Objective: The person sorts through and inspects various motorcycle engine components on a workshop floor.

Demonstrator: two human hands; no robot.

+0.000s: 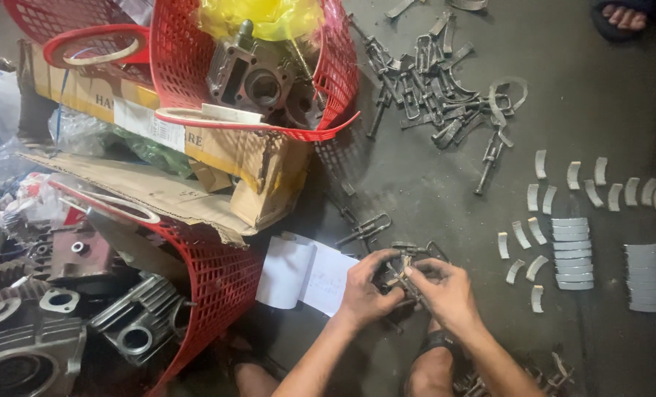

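Observation:
Both my hands work on a small metal part (404,266) held low over the dark floor. My left hand (367,287) grips it from the left side. From the right, my right hand (446,292) closes its fingers on the same part, fingertips pinching a pale piece at its top. Other small metal clips (368,229) lie just above my hands. A folded white paper (306,276) lies left of my left hand.
A heap of grey metal clips (435,73) lies at the top centre. Curved pale metal shells (572,254), loose and stacked, cover the right. Red mesh baskets (254,66) with engine cylinders (251,73), a cardboard box (218,158) and more cylinders (41,331) fill the left. Another person's sandalled foot (622,16) is at top right.

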